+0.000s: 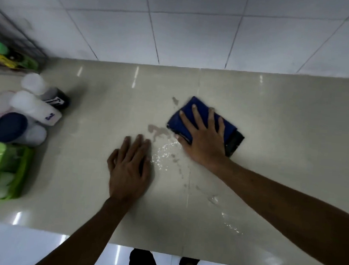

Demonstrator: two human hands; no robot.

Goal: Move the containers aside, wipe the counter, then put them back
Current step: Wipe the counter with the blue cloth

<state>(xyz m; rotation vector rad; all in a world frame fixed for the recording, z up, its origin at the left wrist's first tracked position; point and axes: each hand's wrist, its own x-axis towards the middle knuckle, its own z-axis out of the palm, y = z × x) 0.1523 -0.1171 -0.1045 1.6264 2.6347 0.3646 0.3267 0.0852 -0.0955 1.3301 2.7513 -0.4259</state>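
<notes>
While well apart (leftward), containers (35, 107) and cloth (175, 123).

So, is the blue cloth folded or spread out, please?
Folded: the blue cloth is a compact pad under the right hand, a darker layer showing at one edge.

The desk (296, 112) runs left to right, with the tiled wall (198, 29) behind it and the floor (14, 245) before its near edge. The containers (35, 109) stand bunched together at the desk's far left. A rack (12, 61) is behind them against the wall, and a box (1, 169) sits just in front of them. Right of centre lies the cloth (175, 124), with the right hand (204, 143) flat on top of it. The left hand (129, 166) rests on the desk nearer the front edge, left of the cloth. A wet patch (164, 150) lies between the two hands.
</notes>
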